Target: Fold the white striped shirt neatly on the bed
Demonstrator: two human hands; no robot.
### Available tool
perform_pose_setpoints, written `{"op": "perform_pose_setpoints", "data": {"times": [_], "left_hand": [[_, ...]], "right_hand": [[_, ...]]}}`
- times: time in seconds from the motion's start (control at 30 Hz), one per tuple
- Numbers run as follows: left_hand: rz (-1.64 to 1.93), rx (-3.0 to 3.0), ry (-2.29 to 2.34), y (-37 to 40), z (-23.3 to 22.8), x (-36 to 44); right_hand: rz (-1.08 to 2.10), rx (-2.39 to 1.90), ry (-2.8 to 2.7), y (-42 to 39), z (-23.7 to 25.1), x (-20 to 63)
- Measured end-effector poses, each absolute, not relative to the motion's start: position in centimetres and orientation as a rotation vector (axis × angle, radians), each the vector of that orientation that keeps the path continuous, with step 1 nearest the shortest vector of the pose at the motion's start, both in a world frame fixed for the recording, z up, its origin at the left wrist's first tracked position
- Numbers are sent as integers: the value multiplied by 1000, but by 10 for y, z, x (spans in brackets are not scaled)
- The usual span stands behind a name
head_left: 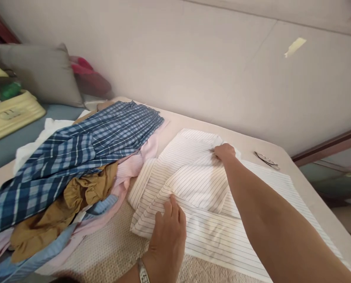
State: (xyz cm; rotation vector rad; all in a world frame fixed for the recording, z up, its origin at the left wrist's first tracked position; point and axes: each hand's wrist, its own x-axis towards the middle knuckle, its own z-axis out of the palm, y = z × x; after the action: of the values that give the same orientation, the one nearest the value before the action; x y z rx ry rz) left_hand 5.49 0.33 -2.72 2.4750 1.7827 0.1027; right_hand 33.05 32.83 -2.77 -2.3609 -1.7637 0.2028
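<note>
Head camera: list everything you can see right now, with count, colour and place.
striped shirt: one, white with thin dark stripes, flat on the bed, centre.
plaid shirt: one, blue, atop the clothes pile, left.
mustard garment: one, in the pile.
pink garment: one, beneath the plaid.
pillow: one, grey, far left.
glasses: one pair, beside the wall.
left hand: pressing flat on the striped shirt.
right hand: gripping the shirt's fabric.
</note>
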Motion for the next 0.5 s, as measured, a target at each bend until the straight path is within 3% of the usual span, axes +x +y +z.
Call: {"op": "perform_pose_setpoints", "data": {"times": [0.1, 0.23, 0.37, 0.5], "left_hand": [[73, 2465, 1794, 5, -22, 53], [-29, 2386, 1783, 12, -18, 49], [-56, 2375, 1775, 14, -19, 45], [12, 2435, 1771, 12, -13, 44]], "right_hand": [[425, -2347, -1432, 309, -11, 335], [459, -2080, -1157, 251, 30, 354], [463, -1502, -881, 145, 67, 392], [603, -1330, -616, 33, 53, 422]]}}
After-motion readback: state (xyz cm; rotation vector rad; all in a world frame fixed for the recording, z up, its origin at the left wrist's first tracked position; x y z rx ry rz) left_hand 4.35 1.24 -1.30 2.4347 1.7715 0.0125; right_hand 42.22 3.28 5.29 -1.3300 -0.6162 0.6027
